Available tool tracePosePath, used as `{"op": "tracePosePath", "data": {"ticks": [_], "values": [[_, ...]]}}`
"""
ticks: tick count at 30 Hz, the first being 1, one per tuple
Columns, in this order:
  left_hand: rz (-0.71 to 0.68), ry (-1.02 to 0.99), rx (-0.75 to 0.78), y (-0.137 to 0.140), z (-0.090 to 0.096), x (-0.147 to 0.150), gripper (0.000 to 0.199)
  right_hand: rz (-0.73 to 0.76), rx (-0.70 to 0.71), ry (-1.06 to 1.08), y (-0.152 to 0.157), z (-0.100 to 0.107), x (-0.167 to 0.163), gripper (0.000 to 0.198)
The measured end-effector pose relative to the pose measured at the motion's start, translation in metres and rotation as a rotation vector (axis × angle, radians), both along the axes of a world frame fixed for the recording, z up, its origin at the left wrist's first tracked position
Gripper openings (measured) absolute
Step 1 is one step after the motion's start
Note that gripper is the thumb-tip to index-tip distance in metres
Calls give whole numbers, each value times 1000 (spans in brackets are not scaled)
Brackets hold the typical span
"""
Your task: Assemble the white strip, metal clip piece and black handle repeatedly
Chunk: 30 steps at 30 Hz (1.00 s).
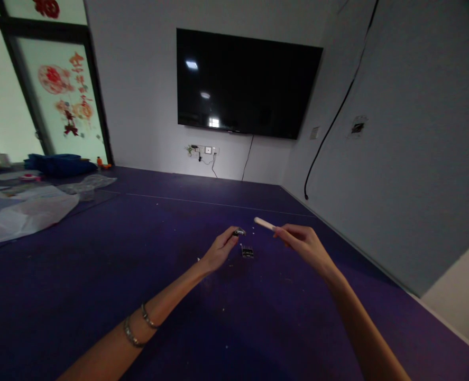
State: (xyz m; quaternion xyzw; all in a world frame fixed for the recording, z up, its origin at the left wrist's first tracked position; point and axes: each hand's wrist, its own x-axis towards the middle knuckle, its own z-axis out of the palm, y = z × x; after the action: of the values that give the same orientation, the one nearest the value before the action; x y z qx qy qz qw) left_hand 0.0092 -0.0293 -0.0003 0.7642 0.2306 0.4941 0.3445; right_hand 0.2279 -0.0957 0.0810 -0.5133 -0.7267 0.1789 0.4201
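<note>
Near the middle of the purple surface, my left hand (220, 248) is closed on a small dark piece with a shiny edge (239, 232); its exact kind is too small to tell. My right hand (302, 242) pinches the near end of a flat pale wooden stick (264, 224). The stick's rounded far end points left towards the left hand, and a gap lies between it and the dark piece. Just below and between the hands, a small dark rectangular piece resembling a circuit board (247, 252) lies on the surface. Tiny white bits lie beside it.
White sheets and plastic (31, 211) spread over the left side, with a dark blue cloth bundle (62, 165) and a small orange bottle (99, 161) behind. A black cable (333, 119) hangs down the right wall. The television (246, 84) is mounted on the far wall.
</note>
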Motion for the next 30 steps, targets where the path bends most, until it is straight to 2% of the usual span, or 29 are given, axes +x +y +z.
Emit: {"op": "tracePosePath", "data": {"ticks": [4,7,13,18,20,30], "values": [[-37,31,15,-1,-3,2,26,111,1,-131,-2,-3,-7,38],[-28,54,15,-3,-4,2,24,141,28,-159,0,-6,-9,40],[39,-33,-43,-2,-11,8,25,83,48,-135,3,-8,-8,41],[11,-183,-322,-1,-21,15,30,7,73,-123,10,-16,-6,43],[-7,-201,-388,-3,-22,16,31,-32,104,-140,14,-20,-4,44],[19,-187,-409,-12,-20,20,29,-74,218,-212,16,-25,-11,46]]}}
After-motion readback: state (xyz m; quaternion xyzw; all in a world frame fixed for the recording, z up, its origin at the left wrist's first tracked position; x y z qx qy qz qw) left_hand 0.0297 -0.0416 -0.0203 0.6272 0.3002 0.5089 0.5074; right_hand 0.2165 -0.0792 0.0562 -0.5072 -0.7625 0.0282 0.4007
